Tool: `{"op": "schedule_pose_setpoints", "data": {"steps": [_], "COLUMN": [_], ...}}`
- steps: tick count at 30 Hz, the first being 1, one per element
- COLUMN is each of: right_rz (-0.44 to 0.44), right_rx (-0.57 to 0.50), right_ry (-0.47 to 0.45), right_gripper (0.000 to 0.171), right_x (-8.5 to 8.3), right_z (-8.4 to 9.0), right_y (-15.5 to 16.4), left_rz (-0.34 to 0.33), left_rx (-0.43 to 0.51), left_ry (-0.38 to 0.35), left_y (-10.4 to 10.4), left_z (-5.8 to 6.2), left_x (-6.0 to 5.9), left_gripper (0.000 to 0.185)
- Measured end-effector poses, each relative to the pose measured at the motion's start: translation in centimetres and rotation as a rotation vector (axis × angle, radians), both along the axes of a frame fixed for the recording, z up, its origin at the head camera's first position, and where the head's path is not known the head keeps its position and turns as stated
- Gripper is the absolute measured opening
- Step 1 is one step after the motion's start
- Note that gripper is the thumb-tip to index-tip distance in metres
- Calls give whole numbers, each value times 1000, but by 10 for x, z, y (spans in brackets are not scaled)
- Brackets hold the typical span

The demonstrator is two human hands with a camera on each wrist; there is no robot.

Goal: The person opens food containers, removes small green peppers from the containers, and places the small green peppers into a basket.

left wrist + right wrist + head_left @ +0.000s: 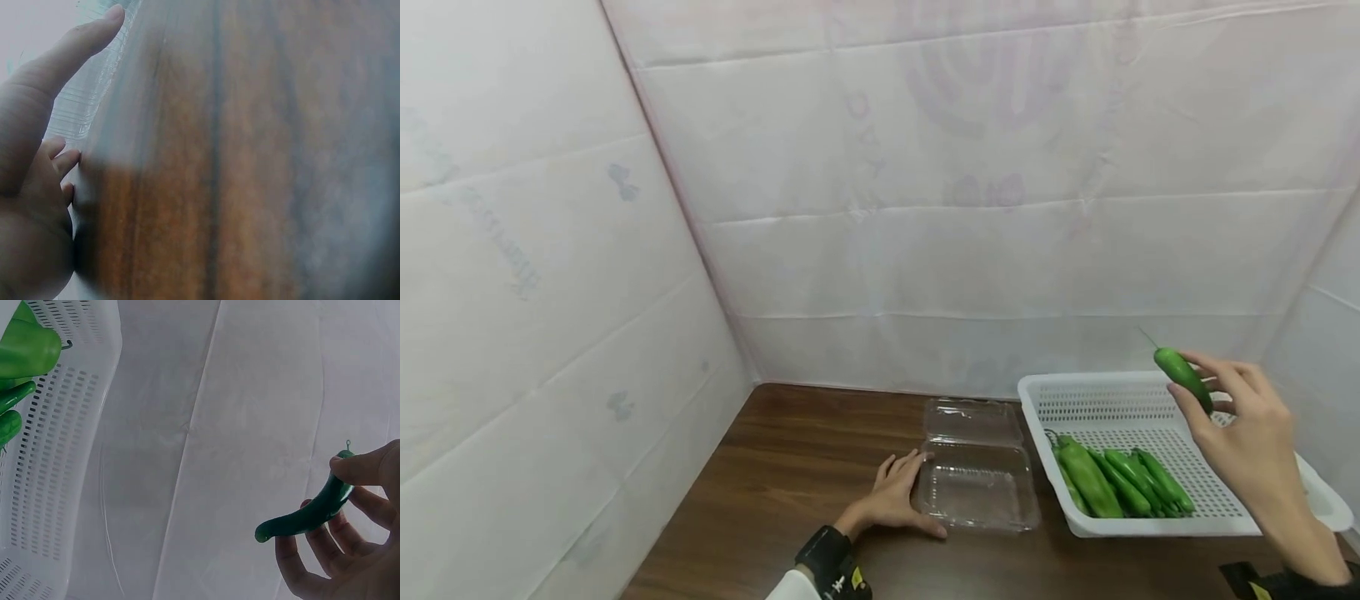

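My right hand (1251,412) pinches a small green pepper (1182,379) between thumb and fingers, up over the white basket (1078,527). In the right wrist view this pepper (312,512) is curved, with a thin stem loop at its upper end. Beside the left edge of a clear plastic clamshell box (1032,510), my left hand (891,500) rests with fingers spread, fingertips right at the box's rim and thumb at its near corner. The box lies unfolded, lid (973,425) toward the back wall. In the left wrist view its ribbed side (75,106) shows behind the thumb (69,59).
Several green peppers (1090,479) lie together in the basket's left front part. A brown wooden table (790,450) carries box and basket. White sheeting forms the back wall (880,267) and both side walls, with the basket close to the back one.
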State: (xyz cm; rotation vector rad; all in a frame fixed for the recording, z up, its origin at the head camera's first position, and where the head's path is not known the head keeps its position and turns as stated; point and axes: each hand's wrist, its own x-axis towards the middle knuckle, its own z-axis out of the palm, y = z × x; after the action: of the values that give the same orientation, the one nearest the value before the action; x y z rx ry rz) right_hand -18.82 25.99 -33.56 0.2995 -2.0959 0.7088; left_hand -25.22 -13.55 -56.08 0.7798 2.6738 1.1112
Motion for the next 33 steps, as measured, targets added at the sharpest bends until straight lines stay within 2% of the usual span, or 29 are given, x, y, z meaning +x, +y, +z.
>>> {"op": "schedule_pose_setpoints", "data": {"steps": [7, 16, 24, 33], "right_rz": [-10, 21, 10, 12], "right_rx": [-3, -3, 18, 35], "right_ry": [-43, -44, -91, -148], "right_gripper": [42, 43, 44, 44], "right_x": [1, -2, -8, -13], "right_z": [-2, -8, -11, -27], "right_y": [0, 4, 8, 22], "left_rz": [-11, 29, 10, -3], "left_rx": [-11, 15, 12, 6], "left_ry": [-2, -21, -13, -21], "left_y": [-1, -2, -5, 0], "left_z": [4, -3, 2, -1], "left_x": [0, -3, 1, -1], "left_gripper": [119, 119, 119, 118]}}
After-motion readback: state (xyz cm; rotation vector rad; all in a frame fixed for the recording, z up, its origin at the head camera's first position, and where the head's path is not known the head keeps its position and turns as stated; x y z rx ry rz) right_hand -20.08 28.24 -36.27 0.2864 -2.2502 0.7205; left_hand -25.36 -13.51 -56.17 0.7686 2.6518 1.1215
